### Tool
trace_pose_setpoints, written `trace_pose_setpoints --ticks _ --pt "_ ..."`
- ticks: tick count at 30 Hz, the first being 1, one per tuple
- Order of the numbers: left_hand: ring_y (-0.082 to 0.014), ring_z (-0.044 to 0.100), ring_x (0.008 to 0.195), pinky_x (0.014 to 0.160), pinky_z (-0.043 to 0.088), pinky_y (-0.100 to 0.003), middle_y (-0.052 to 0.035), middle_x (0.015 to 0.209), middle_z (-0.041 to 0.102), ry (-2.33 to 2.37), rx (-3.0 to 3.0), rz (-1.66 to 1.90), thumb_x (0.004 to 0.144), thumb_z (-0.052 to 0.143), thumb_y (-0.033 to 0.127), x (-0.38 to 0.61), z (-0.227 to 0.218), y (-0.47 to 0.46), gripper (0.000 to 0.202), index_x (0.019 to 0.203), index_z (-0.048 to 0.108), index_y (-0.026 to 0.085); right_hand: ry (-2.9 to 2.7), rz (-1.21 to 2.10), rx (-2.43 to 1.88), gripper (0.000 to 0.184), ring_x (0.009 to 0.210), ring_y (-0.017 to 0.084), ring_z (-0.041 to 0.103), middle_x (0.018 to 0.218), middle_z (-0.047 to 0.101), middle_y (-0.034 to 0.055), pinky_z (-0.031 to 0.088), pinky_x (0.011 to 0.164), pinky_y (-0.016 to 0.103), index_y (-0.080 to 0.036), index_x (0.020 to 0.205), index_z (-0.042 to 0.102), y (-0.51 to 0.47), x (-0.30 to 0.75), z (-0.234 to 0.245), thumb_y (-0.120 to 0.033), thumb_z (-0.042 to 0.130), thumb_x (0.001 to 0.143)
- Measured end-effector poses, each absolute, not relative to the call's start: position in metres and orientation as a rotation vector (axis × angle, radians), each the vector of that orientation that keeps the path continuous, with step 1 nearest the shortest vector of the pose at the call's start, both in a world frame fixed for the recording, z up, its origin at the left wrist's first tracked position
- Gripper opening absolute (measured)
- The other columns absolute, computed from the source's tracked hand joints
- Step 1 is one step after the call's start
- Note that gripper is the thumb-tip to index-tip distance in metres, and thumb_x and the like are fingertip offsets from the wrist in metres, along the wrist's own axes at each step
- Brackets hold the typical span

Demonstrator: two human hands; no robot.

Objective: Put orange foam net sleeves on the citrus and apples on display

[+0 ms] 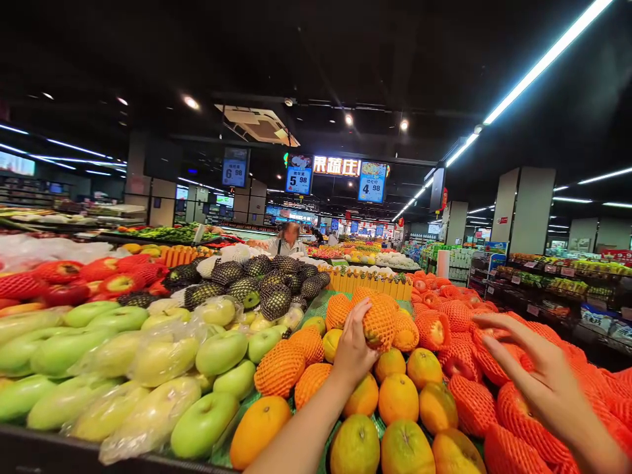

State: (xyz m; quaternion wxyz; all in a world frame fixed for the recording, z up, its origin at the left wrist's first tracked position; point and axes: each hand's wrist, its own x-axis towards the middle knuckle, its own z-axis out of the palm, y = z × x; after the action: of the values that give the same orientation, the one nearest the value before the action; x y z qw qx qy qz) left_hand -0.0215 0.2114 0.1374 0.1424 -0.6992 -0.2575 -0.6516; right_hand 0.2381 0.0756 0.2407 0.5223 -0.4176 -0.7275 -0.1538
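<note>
Fingers of my left hand (354, 349) grasp a netted orange (381, 321); my right hand (546, 368), at four o'clock, spreads empty. Sliding netting (385, 332) might drop it, toppling bare oranges (399, 398).

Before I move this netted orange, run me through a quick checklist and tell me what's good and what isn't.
1. Left hand holding the netted orange: ok, fingers against its side.
2. Right hand free: ok, open with nothing in it, over the red-netted fruit in this view.
3. Both hands on the netted orange: not ok, only the left is there.
4. Net on the fruit: ok, it covers most of the visible side.
5. Netted orange lifted clear of the pile: cannot tell, its underside overlaps the fruit behind.
6. Hidden side undamaged: cannot tell, it faces away.
</note>
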Motion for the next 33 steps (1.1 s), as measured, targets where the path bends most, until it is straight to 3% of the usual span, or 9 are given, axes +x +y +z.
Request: trace_pose_setpoints --ticks 4,7,9,13,16,21,26,29,33 --pt "-0.0315 0.050 0.136 0.111 0.049 -0.050 -0.0197 0.147 0.049 -0.750 -2.078 -1.842 0.072 0.064 0.004 -0.024 0.138 0.213 0.076 0.140 0.034 0.019 -1.993 0.160 -0.913 0.067 0.122 0.033 0.061 0.143 0.057 0.0144 0.055 0.097 0.050 -0.022 0.140 0.056 0.147 0.175 0.225 -0.063 0.063 0.088" --pt "-0.0308 0.050 0.136 0.111 0.047 -0.052 -0.0180 0.148 0.046 -0.729 -2.188 -1.734 0.076 0.059 0.004 -0.022 0.138 0.214 0.074 0.144 0.035 0.021 -1.944 0.262 -0.861 0.095 0.142 0.034 0.042 0.155 0.044 0.0150 0.033 0.121 0.055 -0.020 0.153 0.039 0.183 0.150 0.194 -0.057 0.079 0.075" --pt "-0.0293 0.050 0.135 0.110 0.048 -0.050 -0.0159 0.148 0.045 -0.700 -2.282 -1.692 0.080 0.060 0.006 -0.018 0.138 0.215 0.074 0.147 0.036 0.025 -1.830 0.382 -0.850 0.094 0.144 0.033 0.040 0.155 0.044 0.0136 0.029 0.123 0.054 -0.021 0.149 0.041 0.191 0.151 0.180 -0.052 0.083 0.071" --pt "-0.0263 0.047 0.137 0.115 0.043 -0.049 -0.0117 0.147 0.044 -0.659 -2.413 -1.737 0.084 0.066 0.011 -0.009 0.141 0.209 0.074 0.149 0.037 0.029 -1.493 0.979 -0.851 0.076 0.117 0.033 0.063 0.126 0.066 0.0119 0.055 0.098 0.047 -0.019 0.123 0.057 0.193 0.163 0.174 -0.052 0.086 0.060" --pt "-0.0275 0.045 0.137 0.117 0.039 -0.051 -0.0121 0.145 0.047 -0.672 -2.392 -1.825 0.088 0.067 0.021 -0.009 0.145 0.201 0.065 0.147 0.040 0.026 -1.164 1.272 -0.834 0.066 0.107 0.029 0.066 0.112 0.071 0.0074 0.060 0.077 0.035 -0.021 0.113 0.062 0.194 0.161 0.174 -0.049 0.085 0.058" --pt "-0.0265 0.049 0.130 0.110 0.041 -0.049 -0.0071 0.141 0.051 -0.683 -2.361 -1.805 0.098 0.056 0.022 -0.016 0.149 0.195 0.028 0.124 0.063 0.031 -0.961 1.313 -0.796 0.058 0.098 0.023 0.066 0.103 0.072 0.0030 0.058 0.069 0.028 -0.023 0.100 0.064 0.197 0.155 0.167 -0.042 0.089 0.051" --pt "-0.0241 0.052 0.128 0.111 0.042 -0.045 -0.0066 0.135 0.055 -0.713 -2.447 -1.821 0.102 0.053 0.026 -0.014 0.147 0.200 0.022 0.121 0.062 0.029 -1.086 1.257 -0.770 0.069 0.098 0.023 0.068 0.110 0.071 0.0038 0.056 0.066 0.027 -0.024 0.113 0.062 0.196 0.157 0.168 -0.052 0.090 0.057" --pt "-0.0241 0.053 0.127 0.110 0.044 -0.044 -0.0088 0.133 0.055 -0.738 -2.479 -1.849 0.098 0.060 0.029 -0.014 0.145 0.203 0.029 0.126 0.056 0.025 -1.159 1.117 -0.744 0.071 0.097 0.024 0.068 0.108 0.071 0.0051 0.057 0.077 0.032 -0.021 0.109 0.058 0.196 0.155 0.168 -0.050 0.093 0.054" --pt "-0.0299 0.049 0.132 0.113 0.042 -0.050 -0.0146 0.140 0.047 -0.889 -2.504 -1.791 0.081 0.072 0.025 -0.015 0.138 0.211 0.060 0.135 0.048 0.020 -1.384 0.780 -0.775 0.074 0.099 0.025 0.066 0.107 0.070 0.0054 0.054 0.092 0.039 -0.020 0.111 0.055 0.196 0.155 0.165 -0.048 0.094 0.053"
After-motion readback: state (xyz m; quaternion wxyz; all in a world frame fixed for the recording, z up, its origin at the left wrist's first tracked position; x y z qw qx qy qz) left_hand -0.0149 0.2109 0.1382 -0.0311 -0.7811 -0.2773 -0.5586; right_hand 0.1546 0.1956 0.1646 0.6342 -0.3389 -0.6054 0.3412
